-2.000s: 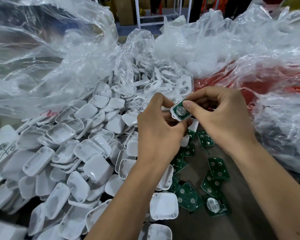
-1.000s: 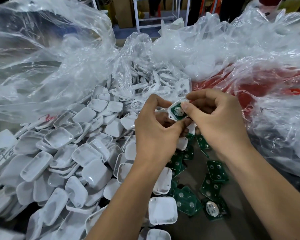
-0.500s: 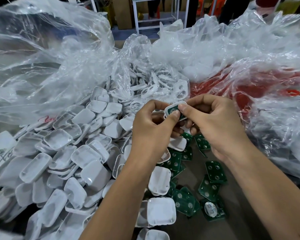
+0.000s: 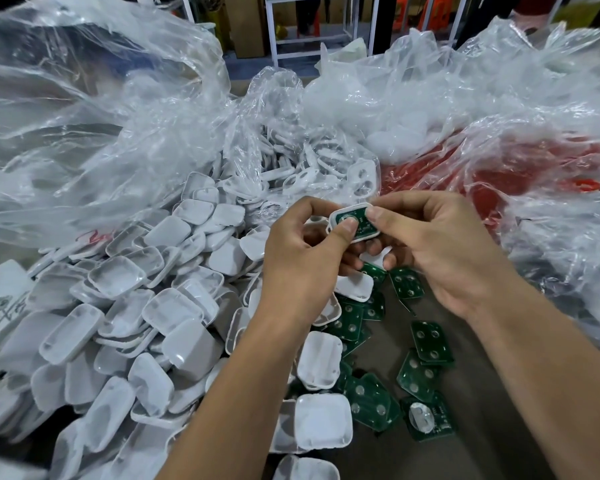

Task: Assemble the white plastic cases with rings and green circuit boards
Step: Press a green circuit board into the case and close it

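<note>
Between my hands is a white plastic case (image 4: 336, 214) with a green circuit board (image 4: 359, 220) lying in it, held above the table. My left hand (image 4: 302, 258) grips the case from the left, its thumb pressing on the board. My right hand (image 4: 440, 251) pinches the case's right end, thumb on top. Several loose green boards (image 4: 430, 341) lie on the table under my hands. A heap of empty white cases (image 4: 125, 327) fills the left side. White rings (image 4: 291, 174) spill from a clear bag behind the heap.
Crumpled clear plastic bags (image 4: 101, 126) rise at the left and back. Another clear bag over something red (image 4: 499, 168) stands at the right. Two white cases (image 4: 323, 420) lie in front, near my left forearm. A white frame (image 4: 312, 36) stands beyond the table.
Both hands have turned the case flatter towards me, so more of the green board shows. My left thumb now presses on the board. The hands stay at the same spot.
</note>
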`<state>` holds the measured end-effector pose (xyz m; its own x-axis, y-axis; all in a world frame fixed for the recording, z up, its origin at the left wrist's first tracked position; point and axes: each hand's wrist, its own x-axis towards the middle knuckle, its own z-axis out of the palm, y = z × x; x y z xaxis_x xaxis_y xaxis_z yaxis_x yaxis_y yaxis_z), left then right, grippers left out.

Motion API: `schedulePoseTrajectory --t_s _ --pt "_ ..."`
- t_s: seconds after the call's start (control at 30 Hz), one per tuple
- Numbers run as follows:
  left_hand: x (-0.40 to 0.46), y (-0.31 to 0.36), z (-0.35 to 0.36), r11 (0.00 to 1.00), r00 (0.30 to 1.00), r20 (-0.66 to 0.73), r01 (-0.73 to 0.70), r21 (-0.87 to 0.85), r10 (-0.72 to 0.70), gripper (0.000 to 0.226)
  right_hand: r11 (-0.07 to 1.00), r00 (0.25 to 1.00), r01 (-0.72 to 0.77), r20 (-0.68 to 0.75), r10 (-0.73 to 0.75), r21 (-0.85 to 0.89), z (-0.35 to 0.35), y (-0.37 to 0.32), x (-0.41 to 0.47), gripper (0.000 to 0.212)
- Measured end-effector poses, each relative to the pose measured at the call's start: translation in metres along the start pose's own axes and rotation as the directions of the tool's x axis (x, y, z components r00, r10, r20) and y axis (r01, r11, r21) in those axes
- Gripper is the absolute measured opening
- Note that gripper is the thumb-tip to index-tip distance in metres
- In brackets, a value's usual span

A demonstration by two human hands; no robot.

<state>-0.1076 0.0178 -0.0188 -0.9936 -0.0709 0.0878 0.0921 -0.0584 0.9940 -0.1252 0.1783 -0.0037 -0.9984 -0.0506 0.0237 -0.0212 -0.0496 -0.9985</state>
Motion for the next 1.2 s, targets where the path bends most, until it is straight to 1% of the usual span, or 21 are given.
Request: schedulePoseTrajectory --t_s 0.13,0.23,0.3,0.37,0.4,0.47,0.5,0.57,0.63,0.7,0.73,0.8,0.87,0.93,1.0,1.07,1.13,1.2 --pt "-0.001 0.0 0.0 0.999 1.0 0.002 -0.011 0.032 0.011 0.004 0.997 0.998 0.05 -0.019 -0.051 -0.063 -0.001 0.002 0.001 0.003" --pt "0.0 0.001 -0.002 0.998 1.0 0.007 -0.01 0.056 0.01 0.009 0.987 0.996 0.088 -0.007 -0.09 -0.135 -0.002 0.002 0.001 0.002" --pt "0.001 0.001 -0.004 0.997 1.0 0.006 -0.006 0.076 0.006 0.016 0.983 0.995 0.079 0.069 -0.068 -0.164 -0.005 0.001 0.001 0.003" --pt "0.002 0.001 -0.005 0.993 1.0 -0.012 -0.019 0.118 0.02 0.022 0.981 0.983 0.04 0.182 -0.006 -0.188 -0.007 -0.001 -0.001 0.005" --pt "0.002 0.001 -0.005 0.989 0.999 -0.027 -0.03 0.147 0.035 0.022 0.98 0.978 0.025 0.208 0.017 -0.197 -0.006 -0.002 -0.001 0.007" --pt "0.001 0.001 -0.005 0.986 0.996 -0.069 -0.041 0.162 0.053 0.018 0.987 0.985 0.0 0.172 0.027 -0.159 -0.002 -0.001 -0.002 0.01" --pt "0.001 0.001 -0.004 0.991 0.995 -0.094 -0.031 0.127 0.043 0.014 0.994 0.991 -0.013 0.128 0.027 -0.107 0.001 -0.001 -0.003 0.011" --pt "0.0 0.003 -0.003 0.999 0.994 -0.11 0.027 -0.019 -0.029 0.014 1.0 0.999 -0.03 0.041 0.03 -0.009 0.007 0.001 -0.003 0.012" --pt "-0.002 0.005 0.001 0.987 0.991 -0.074 0.098 -0.131 -0.109 0.019 0.998 1.0 -0.028 -0.006 0.028 0.05 0.012 0.002 -0.003 0.014" --pt "-0.004 0.005 0.004 0.975 0.989 -0.04 0.131 -0.178 -0.14 0.017 0.998 1.0 -0.015 -0.018 0.016 0.063 0.013 0.004 -0.003 0.018" --pt "-0.005 0.005 0.005 0.972 0.989 -0.033 0.135 -0.191 -0.144 0.016 1.0 1.0 0.001 -0.021 0.0 0.031 0.012 0.004 -0.003 0.02" --pt "-0.005 0.005 0.006 0.971 0.989 -0.04 0.132 -0.199 -0.143 0.015 0.992 0.997 0.063 -0.04 -0.068 -0.114 0.011 0.006 -0.003 0.017" --pt "-0.005 0.005 0.005 0.973 0.987 -0.061 0.132 -0.19 -0.146 0.014 0.937 0.981 0.137 -0.084 -0.173 -0.32 0.01 0.007 -0.003 0.017" --pt "-0.005 0.004 0.005 0.973 0.984 -0.078 0.141 -0.185 -0.157 0.012 0.86 0.953 0.198 -0.115 -0.282 -0.47 0.01 0.007 -0.003 0.026" --pt "-0.005 0.004 0.004 0.97 0.982 -0.082 0.155 -0.188 -0.173 0.012 0.79 0.915 0.3 -0.074 -0.397 -0.535 0.01 0.006 -0.004 0.033" --pt "-0.004 0.004 0.004 0.967 0.979 -0.083 0.166 -0.193 -0.184 0.013 0.71 0.877 0.389 0.0 -0.48 -0.587 0.011 0.004 -0.006 0.031" --pt "-0.004 0.003 0.003 0.965 0.978 -0.085 0.169 -0.201 -0.189 0.015 0.669 0.863 0.417 0.039 -0.503 -0.615 0.011 0.004 -0.006 0.024" --pt "-0.003 0.004 0.002 0.965 0.978 -0.088 0.169 -0.199 -0.189 0.018 0.663 0.864 0.417 0.044 -0.502 -0.622 0.011 0.005 -0.005 0.019"
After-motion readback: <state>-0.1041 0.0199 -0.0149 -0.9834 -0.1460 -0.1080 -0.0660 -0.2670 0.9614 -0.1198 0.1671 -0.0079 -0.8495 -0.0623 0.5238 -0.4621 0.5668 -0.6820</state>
